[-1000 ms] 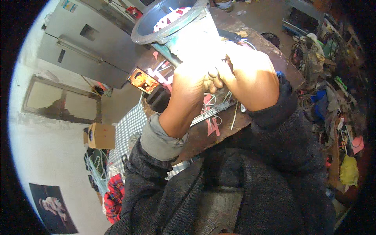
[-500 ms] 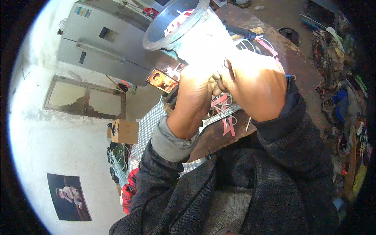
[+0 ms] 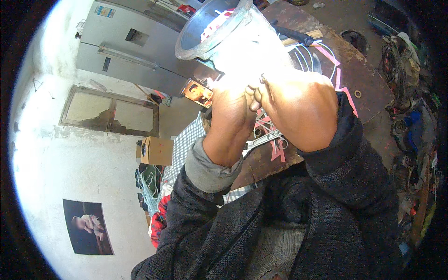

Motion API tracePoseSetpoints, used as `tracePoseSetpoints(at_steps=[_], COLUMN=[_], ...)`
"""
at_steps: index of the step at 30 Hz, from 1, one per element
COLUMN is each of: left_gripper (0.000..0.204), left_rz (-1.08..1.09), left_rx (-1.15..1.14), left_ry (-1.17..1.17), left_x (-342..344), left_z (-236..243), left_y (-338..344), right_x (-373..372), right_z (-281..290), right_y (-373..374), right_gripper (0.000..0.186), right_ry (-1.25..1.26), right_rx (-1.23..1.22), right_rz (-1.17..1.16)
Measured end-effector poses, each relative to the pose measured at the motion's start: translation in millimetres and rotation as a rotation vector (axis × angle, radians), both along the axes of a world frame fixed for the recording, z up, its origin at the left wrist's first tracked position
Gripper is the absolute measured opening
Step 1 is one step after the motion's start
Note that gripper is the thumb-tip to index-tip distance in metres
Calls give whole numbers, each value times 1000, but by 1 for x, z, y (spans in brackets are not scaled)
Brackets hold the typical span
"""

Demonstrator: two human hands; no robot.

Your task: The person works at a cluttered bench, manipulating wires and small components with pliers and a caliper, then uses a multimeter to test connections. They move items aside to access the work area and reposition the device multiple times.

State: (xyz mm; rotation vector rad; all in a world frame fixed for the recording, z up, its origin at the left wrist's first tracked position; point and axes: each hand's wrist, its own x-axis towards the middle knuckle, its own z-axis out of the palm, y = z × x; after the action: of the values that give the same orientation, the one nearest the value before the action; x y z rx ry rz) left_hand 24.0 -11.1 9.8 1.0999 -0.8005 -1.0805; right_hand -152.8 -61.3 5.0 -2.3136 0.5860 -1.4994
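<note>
A shiny metal cylinder with a flared rim (image 3: 212, 28) is raised close to the camera, its open end tilted toward the upper left. My left hand (image 3: 231, 119) grips its lower part from the left. My right hand (image 3: 301, 107) wraps it from the right, fingers touching the left hand's. Bright glare hides the cylinder's body between the hands. Below the hands lies a rusty brown worktable (image 3: 359, 74) with pink strips and white wire loops.
A metal wrench (image 3: 261, 140) lies on the table under my hands. A grey refrigerator (image 3: 126, 46), a framed panel (image 3: 109, 112) and a cardboard box (image 3: 156, 150) are at the left. Tangled cables and clutter (image 3: 410, 116) fill the right side.
The cylinder and both hands have come closer to the camera and shifted slightly right. The view has tilted, so the refrigerator and framed panel sit further right.
</note>
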Motion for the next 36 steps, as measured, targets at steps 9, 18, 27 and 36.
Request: tracePoseSetpoints(at_steps=[9, 18, 27, 36], left_gripper=[29, 15, 15, 19], left_rz=[60, 66, 321, 255], left_rx=[-123, -347, -257, -637], left_ry=[-988, -1015, -999, -1577], left_x=[-8, -2, 12, 11], left_z=[4, -6, 2, 13], left_y=[9, 7, 24, 10], right_x=[-3, -17, -48, -14], right_z=[-8, -12, -5, -27], right_y=[-7, -3, -12, -25], right_gripper=[8, 13, 13, 34], right_ry=[-68, -14, 21, -26], right_rx=[-95, -98, -42, 426], right_rz=[30, 11, -36, 233])
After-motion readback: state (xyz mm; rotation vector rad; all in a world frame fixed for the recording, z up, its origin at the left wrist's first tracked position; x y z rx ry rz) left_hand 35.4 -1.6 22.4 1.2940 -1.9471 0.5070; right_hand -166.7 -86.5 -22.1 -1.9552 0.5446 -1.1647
